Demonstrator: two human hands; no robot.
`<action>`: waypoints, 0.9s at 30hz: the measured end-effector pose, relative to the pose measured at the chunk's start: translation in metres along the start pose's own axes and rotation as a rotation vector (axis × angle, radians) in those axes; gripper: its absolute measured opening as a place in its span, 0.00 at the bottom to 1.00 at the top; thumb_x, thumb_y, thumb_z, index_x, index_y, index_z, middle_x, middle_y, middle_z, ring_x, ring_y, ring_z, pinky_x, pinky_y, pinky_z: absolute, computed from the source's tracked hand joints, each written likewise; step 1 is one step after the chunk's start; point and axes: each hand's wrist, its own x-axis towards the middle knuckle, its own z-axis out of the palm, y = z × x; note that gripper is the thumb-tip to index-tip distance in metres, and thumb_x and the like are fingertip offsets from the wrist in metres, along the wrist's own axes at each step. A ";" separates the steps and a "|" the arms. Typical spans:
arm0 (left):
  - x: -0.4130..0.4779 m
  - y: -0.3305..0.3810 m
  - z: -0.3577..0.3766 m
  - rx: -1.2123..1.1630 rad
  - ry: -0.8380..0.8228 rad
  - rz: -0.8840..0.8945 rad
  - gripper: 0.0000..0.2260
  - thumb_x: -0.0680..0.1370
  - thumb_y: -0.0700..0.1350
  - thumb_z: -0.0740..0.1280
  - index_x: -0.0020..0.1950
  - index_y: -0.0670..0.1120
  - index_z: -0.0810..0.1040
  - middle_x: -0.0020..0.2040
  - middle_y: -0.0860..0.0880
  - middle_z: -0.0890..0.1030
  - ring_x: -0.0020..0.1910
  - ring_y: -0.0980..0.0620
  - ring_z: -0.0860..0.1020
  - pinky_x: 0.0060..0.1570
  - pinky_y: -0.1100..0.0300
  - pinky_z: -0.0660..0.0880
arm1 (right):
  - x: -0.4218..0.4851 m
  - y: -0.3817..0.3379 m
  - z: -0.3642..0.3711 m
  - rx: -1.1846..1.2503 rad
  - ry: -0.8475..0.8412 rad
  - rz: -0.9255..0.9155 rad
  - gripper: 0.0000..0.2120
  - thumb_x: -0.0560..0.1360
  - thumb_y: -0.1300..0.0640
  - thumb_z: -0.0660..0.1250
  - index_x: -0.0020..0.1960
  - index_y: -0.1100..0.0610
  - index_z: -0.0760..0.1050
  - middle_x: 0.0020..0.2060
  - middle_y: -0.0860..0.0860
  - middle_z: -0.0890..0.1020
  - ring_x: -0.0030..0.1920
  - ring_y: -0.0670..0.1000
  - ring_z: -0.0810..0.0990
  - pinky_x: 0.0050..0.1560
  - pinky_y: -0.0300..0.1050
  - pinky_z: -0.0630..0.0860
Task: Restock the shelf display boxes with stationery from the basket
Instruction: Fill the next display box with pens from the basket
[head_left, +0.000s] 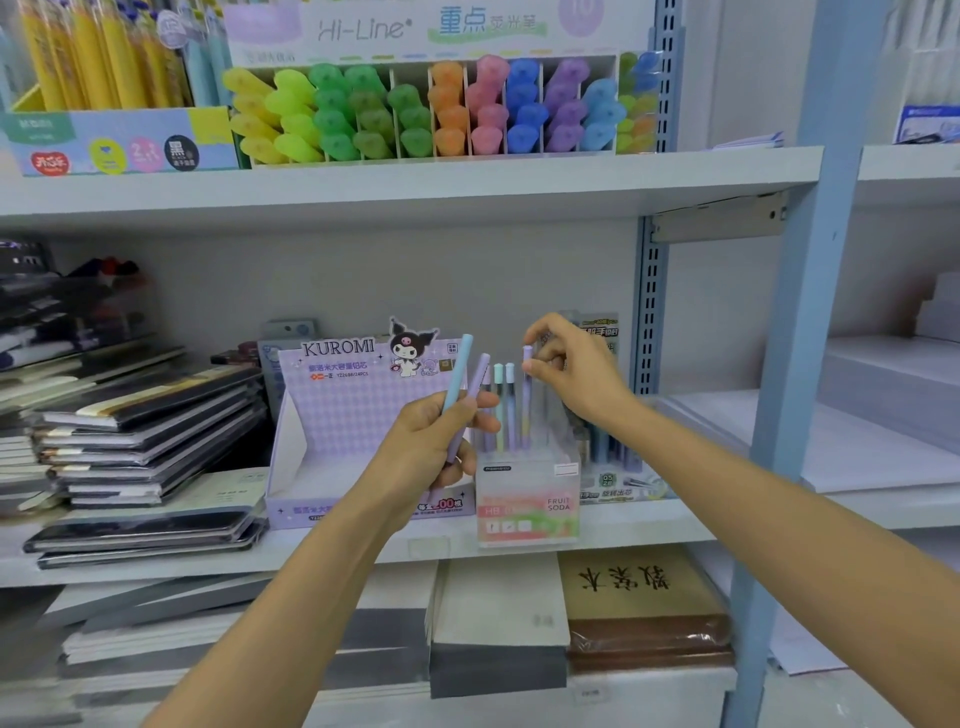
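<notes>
A clear Fruit Soda display box (527, 506) stands on the middle shelf with several pastel pencils (505, 405) upright in it. My right hand (569, 371) pinches the top of a purple pencil (527, 400) that stands in the box. My left hand (436, 441), just left of the box, grips two pencils, one light blue (458, 371) and one purple (475, 382), pointing up. The basket is out of view.
A purple Kuromi display box (332, 415) sits left of the clear box. Stacks of dark notebooks (145, 431) fill the shelf's left. Highlighters (431, 109) line the shelf above. Another pen box (608, 467) stands behind on the right. A blue upright post (810, 312) bounds the right.
</notes>
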 end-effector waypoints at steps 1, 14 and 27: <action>0.000 0.000 0.000 0.004 -0.003 0.004 0.11 0.83 0.46 0.59 0.58 0.44 0.79 0.44 0.49 0.83 0.25 0.55 0.72 0.21 0.63 0.62 | 0.000 0.001 0.001 -0.002 0.002 0.010 0.07 0.75 0.59 0.71 0.50 0.52 0.74 0.36 0.49 0.83 0.39 0.50 0.79 0.44 0.48 0.77; -0.009 0.013 -0.001 0.023 -0.101 0.051 0.12 0.83 0.47 0.60 0.59 0.44 0.80 0.39 0.48 0.82 0.25 0.54 0.74 0.22 0.64 0.67 | -0.013 -0.029 -0.026 0.356 -0.025 0.097 0.14 0.78 0.51 0.67 0.61 0.52 0.78 0.49 0.49 0.81 0.45 0.45 0.78 0.52 0.44 0.75; -0.022 0.037 -0.001 -0.086 0.173 0.039 0.09 0.77 0.49 0.69 0.51 0.45 0.82 0.38 0.49 0.79 0.23 0.57 0.66 0.20 0.68 0.58 | -0.027 -0.052 -0.056 0.735 0.011 0.126 0.07 0.79 0.63 0.64 0.51 0.63 0.80 0.37 0.53 0.84 0.35 0.46 0.80 0.37 0.35 0.77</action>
